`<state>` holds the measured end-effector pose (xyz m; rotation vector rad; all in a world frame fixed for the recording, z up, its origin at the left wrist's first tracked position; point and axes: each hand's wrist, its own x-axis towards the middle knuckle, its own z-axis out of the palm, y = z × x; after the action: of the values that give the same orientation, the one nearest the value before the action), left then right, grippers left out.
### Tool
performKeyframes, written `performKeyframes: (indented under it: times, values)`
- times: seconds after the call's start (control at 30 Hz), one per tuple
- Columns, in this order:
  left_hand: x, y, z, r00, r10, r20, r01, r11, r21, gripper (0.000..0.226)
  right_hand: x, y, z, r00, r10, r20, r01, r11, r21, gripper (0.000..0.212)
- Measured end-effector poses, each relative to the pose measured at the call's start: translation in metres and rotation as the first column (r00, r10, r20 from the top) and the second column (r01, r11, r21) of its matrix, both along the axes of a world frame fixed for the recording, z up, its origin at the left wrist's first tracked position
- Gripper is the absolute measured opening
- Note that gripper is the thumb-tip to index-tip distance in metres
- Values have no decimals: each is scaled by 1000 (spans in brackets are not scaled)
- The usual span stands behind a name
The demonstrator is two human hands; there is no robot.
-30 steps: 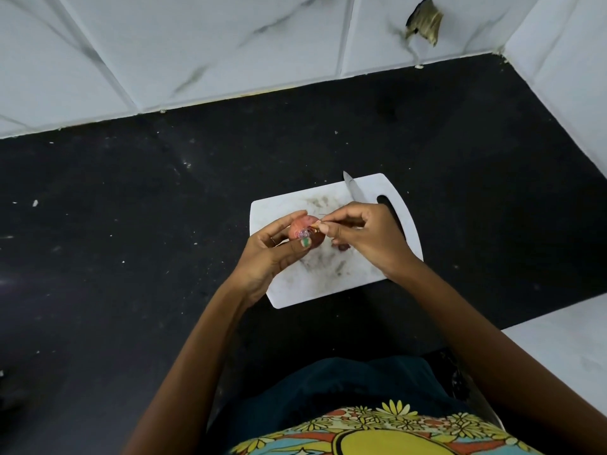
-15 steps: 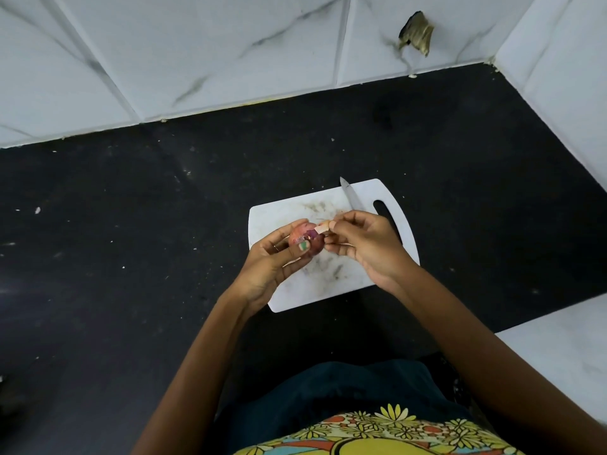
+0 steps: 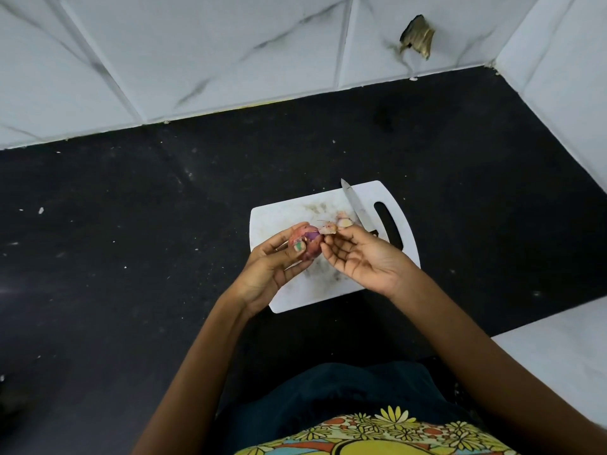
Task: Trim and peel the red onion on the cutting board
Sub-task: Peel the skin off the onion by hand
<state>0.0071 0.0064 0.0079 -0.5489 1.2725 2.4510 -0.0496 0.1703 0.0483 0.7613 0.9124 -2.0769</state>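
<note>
counter: black counter [image 3: 131, 257], white cutting board [image 3: 279, 211] under the hands
onion: red onion [image 3: 303, 246] cupped in left hand [image 3: 272, 267]
peel: skin flap [image 3: 327, 229] pinched by right hand [image 3: 361, 257], just right of the onion

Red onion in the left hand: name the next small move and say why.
Probably drop the loose papery skin flake pinched by the right hand onto the white plastic cutting board, then pinch again: the round red onion in the left hand shows purple only in a patch.

Black speckled countertop [image 3: 131, 257] beneath the hands; white marble-veined wall tiles [image 3: 203, 50] beyond; one chipped tile hole [image 3: 416, 36] far right.
</note>
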Motion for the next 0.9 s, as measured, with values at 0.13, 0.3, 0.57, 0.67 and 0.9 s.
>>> performKeyframes:
  times: [0.13,0.3,0.57,0.67,0.9]
  values:
    - [0,-1,-2,1000,2,11,-2,999,37,44,0,-1,-3,991,-86,98,93,993,-69,15]
    - [4,-4,-6,999,28,42,-32,993,111,61,-9,10,-8,988,-154,8,153,986,59,11]
    - [5,0,-2,996,28,81,-32,998,54,44,-2,18,-24,745,535,-400,-27,623,782,16]
    - [3,-1,-2,996,31,81,-33,999,31,45,-2,16,-28,623,708,-332,-24,442,897,21]
    - [3,1,-1,994,87,67,-89,995,38,42,-5,8,-3,477,683,-553,37,613,789,12]
